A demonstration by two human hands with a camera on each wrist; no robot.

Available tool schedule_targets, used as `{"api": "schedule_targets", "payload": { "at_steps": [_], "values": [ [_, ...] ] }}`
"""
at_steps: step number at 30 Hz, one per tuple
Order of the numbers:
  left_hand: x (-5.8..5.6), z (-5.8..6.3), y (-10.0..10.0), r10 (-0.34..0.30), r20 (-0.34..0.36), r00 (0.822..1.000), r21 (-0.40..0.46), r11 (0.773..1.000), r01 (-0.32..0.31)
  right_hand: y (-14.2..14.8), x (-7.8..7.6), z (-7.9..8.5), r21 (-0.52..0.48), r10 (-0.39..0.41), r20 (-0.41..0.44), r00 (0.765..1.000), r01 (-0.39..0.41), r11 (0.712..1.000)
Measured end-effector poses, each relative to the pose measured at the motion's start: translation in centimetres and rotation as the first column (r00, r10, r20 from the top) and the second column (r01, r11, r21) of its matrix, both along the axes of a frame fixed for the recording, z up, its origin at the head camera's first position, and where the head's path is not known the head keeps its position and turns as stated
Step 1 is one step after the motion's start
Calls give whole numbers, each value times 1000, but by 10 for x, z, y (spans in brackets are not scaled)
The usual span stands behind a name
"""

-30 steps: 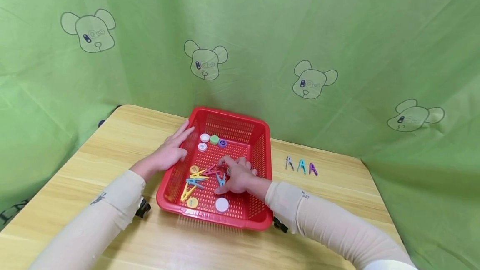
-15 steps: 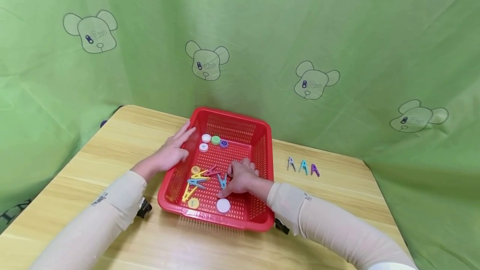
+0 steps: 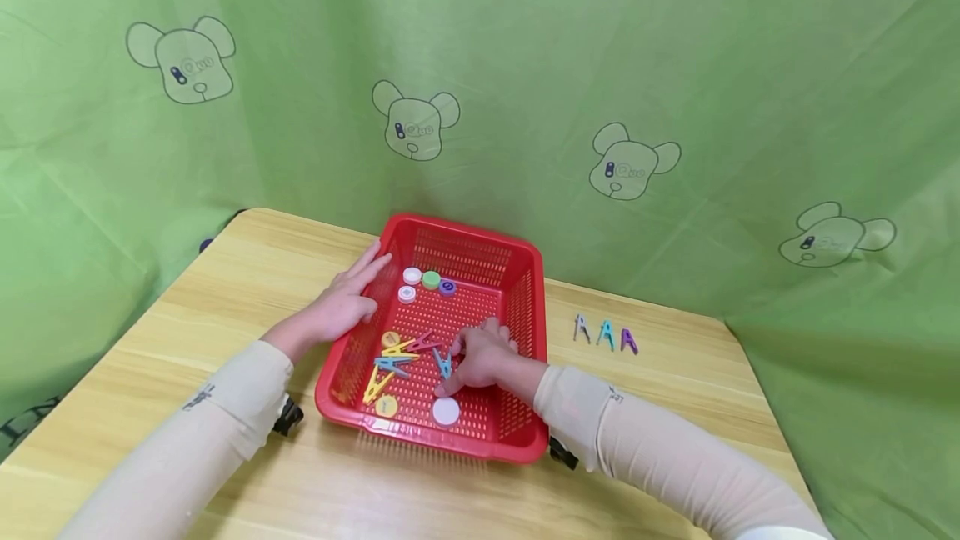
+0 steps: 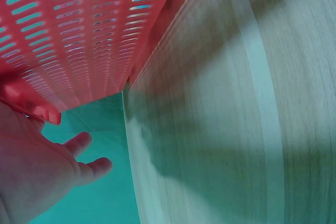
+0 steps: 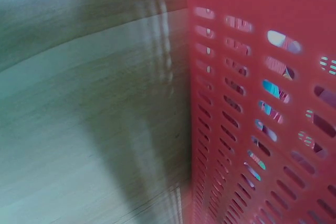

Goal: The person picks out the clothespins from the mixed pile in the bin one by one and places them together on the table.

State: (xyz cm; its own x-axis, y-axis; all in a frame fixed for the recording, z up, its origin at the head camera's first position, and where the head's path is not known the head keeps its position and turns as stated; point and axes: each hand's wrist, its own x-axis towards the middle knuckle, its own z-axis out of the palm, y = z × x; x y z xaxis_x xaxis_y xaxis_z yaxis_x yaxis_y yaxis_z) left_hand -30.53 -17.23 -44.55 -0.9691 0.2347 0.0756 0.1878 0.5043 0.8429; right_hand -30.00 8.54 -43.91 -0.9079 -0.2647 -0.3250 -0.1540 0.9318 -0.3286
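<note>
A red perforated plastic basket (image 3: 480, 446) stands on the table. My left hand (image 3: 337, 307) rests on its left rim with fingers stretched out; its fingertips show beside the basket wall in the left wrist view. Inside the basket, my right hand (image 3: 483, 357) reaches low with bent fingers. Its thumb and index finger are beside a blue clothespin (image 3: 442, 363), near a large white bottle cap (image 3: 446, 412). What lies under the fingers is hidden. To the left lie yellow clothespins (image 3: 377, 384), a grey-blue clothespin (image 3: 392, 363), a dark pink clothespin (image 3: 423, 342) and yellow caps (image 3: 386, 406).
White, green (image 3: 431, 280) and purple bottle caps sit grouped at the basket's back left. Three clothespins, grey (image 3: 581, 327), teal (image 3: 607, 334) and purple (image 3: 628, 341), stand in a row on the wooden table (image 3: 675, 382) to the right. A green curtain (image 3: 510, 40) hangs behind.
My right hand has drawn back slightly, and its index finger, stretched over a small cap earlier, is now bent toward the thumb. That cap is out of sight. My left hand stays put.
</note>
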Motion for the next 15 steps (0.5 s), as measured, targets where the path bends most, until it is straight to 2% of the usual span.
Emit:
{"api": "schedule_targets", "payload": {
  "at_steps": [15],
  "values": [
    [1,1,0,4,-3,1000,2,1000,-4,-3,0,-1,-18,21,6,1000,-21,1000]
  ]
}}
